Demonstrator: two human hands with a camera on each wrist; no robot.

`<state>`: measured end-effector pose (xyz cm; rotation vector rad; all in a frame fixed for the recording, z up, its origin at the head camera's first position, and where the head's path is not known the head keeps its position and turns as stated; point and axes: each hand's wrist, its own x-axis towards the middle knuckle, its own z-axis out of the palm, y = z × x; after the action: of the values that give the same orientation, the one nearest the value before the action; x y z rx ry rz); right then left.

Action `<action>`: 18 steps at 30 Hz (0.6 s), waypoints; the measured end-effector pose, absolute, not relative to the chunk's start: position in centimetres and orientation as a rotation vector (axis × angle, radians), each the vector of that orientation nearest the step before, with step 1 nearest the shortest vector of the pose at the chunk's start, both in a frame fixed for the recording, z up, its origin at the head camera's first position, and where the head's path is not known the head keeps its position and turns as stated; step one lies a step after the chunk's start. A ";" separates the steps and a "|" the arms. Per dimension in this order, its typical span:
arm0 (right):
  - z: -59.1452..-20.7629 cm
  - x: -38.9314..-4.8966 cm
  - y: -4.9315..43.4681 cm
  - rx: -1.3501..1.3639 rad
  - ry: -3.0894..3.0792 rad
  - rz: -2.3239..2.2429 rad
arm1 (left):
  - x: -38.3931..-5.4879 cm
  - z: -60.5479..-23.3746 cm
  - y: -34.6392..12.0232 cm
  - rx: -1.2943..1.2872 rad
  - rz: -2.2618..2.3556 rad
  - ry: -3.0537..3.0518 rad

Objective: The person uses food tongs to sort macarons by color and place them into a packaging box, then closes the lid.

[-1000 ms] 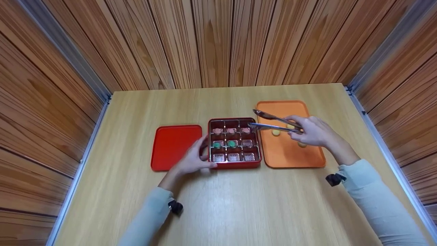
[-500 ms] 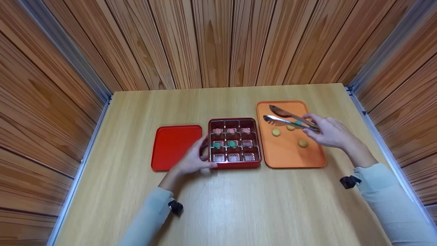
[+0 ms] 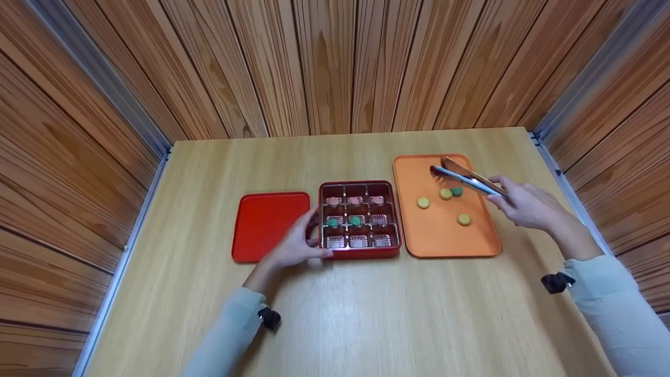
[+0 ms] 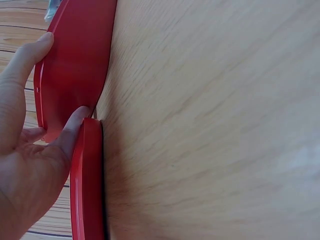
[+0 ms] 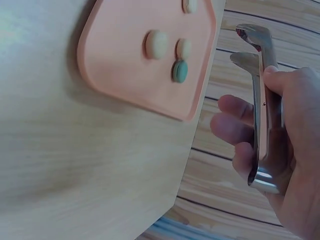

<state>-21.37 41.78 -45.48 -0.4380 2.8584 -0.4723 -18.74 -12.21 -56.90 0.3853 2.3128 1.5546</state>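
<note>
My left hand [image 3: 296, 245] holds the front left corner of a red box [image 3: 365, 253], its thumb at the front corner and its fingers along the left wall. Inside the box, a clear divided insert bears pink macarons [image 3: 355, 200] in its back row and two green macarons [image 3: 356, 220] in the middle row. With my right hand [image 3: 528, 205] I grip metal tongs [image 5: 266, 100], tips slightly apart with nothing between them. They hover over the back right of an orange tray [image 3: 434, 241], where three yellow macarons [image 3: 464, 219] and one green macaron [image 5: 180, 71] lie.
A flat red lid [image 3: 261, 225] lies left of the box, partly under my left hand in the head view. The tray stands close to the box's right side. Wood-plank walls [image 3: 335, 63] rise behind the table [image 3: 361, 314] and at both sides.
My right hand has carried the tongs right, from over the box's edge to the tray's back right, and their tips have come closer together. My left hand and the box have stayed put.
</note>
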 end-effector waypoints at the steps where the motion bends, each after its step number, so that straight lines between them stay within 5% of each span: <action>1: -45.5 -21.4 42.0 -0.441 2.869 -0.463 | -18.7 -56.9 -12.2 0.383 1.558 2.311; 18: -45.4 -21.4 43.7 -0.409 2.948 -0.372 | -18.7 -56.8 -12.2 0.374 1.573 2.297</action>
<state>-21.41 43.73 -45.44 -0.4091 2.9482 -0.3721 -18.74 -12.19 -56.80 0.3741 2.2971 1.5731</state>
